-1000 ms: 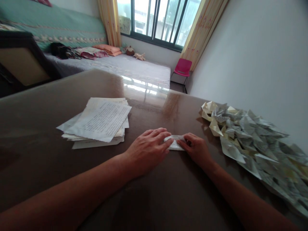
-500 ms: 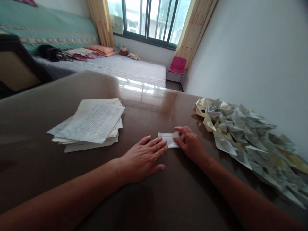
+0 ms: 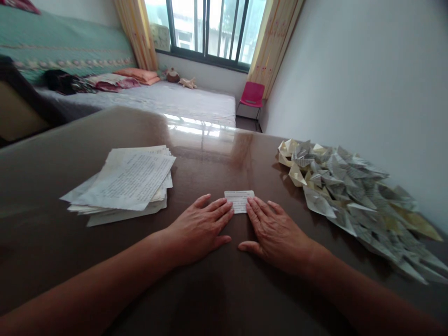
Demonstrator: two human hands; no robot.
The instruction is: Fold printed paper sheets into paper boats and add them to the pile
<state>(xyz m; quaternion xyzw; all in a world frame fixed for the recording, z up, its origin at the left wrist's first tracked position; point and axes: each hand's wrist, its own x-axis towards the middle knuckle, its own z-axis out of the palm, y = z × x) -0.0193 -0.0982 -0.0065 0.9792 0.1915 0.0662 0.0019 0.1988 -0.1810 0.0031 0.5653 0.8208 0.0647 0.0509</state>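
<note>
A small folded piece of printed paper (image 3: 239,203) lies flat on the brown table (image 3: 206,172) in front of me. My left hand (image 3: 203,228) rests flat, its fingertips on the paper's left edge. From the other side my right hand (image 3: 275,231) lies flat with its fingertips on the right edge. Both thumbs are stretched out on the near side, apart from the paper. Neither hand grips anything. The paper's side edges are partly hidden under the fingers.
To the left lies a loose stack of printed sheets (image 3: 129,179). Along the right side spreads a pile of folded paper shapes (image 3: 350,186), close to the wall (image 3: 367,84). Beyond the table stand a bed (image 3: 196,100) and a pink chair (image 3: 252,94).
My right hand has gone from curled fingers at the paper's right end to lying flat on that edge. My left hand stays flat on the left edge. The whole view has shifted slightly.
</note>
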